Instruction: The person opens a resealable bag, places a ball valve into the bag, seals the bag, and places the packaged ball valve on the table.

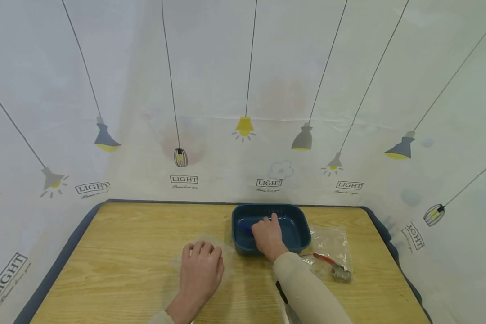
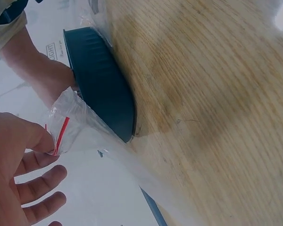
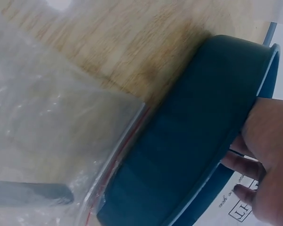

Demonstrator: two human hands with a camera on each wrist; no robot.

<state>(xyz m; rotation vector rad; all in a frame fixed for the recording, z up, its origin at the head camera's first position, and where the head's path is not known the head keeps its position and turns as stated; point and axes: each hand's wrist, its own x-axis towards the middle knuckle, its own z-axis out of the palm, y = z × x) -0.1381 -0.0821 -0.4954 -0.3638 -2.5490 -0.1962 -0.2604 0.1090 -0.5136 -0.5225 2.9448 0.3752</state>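
My left hand [image 1: 201, 270] pinches the red-striped top of a clear zip bag [image 2: 73, 108] between thumb and forefinger; its other fingers are spread in the left wrist view. The bag hangs beside a dark blue basin [image 1: 295, 229]. Over the basin's near rim reaches my right hand [image 1: 268, 235], its fingers bent down inside. Beside that hand, within the basin, shows a bright blue thing [image 1: 246, 227]. The right wrist view has the fingers [image 3: 245, 165] below the rim, the thumb hidden; I cannot tell whether they grip the blue thing.
Right of the basin lies another clear zip bag [image 1: 330, 238], with a red piece [image 1: 325, 258] and a grey metal piece [image 1: 341, 273] by it. A grey bar [image 3: 30, 194] shows through plastic in the right wrist view. The wooden table [image 1: 146, 229] meets a lamp-printed curtain [image 1: 210, 103].
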